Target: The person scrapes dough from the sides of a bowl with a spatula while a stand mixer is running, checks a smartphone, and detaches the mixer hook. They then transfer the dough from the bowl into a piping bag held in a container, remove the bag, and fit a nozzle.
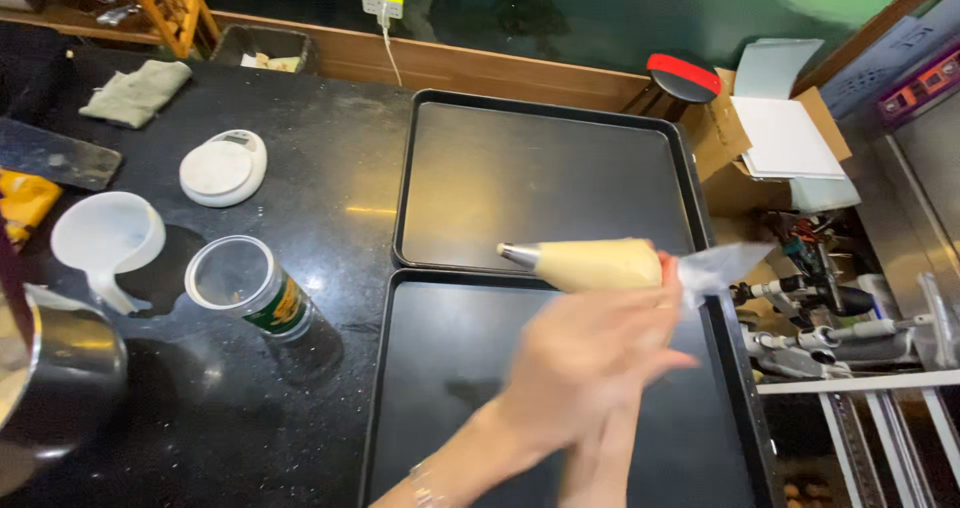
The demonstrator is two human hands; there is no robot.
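Black speckled counter [330,168] meets a wooden ledge [470,68] below a dark green wall [600,8] (white socket [382,4] mounted there), steel cabinet [925,158] at right

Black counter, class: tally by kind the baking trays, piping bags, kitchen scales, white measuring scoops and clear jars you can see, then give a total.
Baking trays: 2, far tray and near tray
Piping bags: 1, piping bag
Kitchen scales: 1, scale
White scoops: 1, scoop
Clear jars: 1, jar
Total: 6

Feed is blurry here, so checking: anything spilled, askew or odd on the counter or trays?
Nothing spilled. The hands hold the filled piping bag over two bare black trays. The clear jar lies on its side, open.
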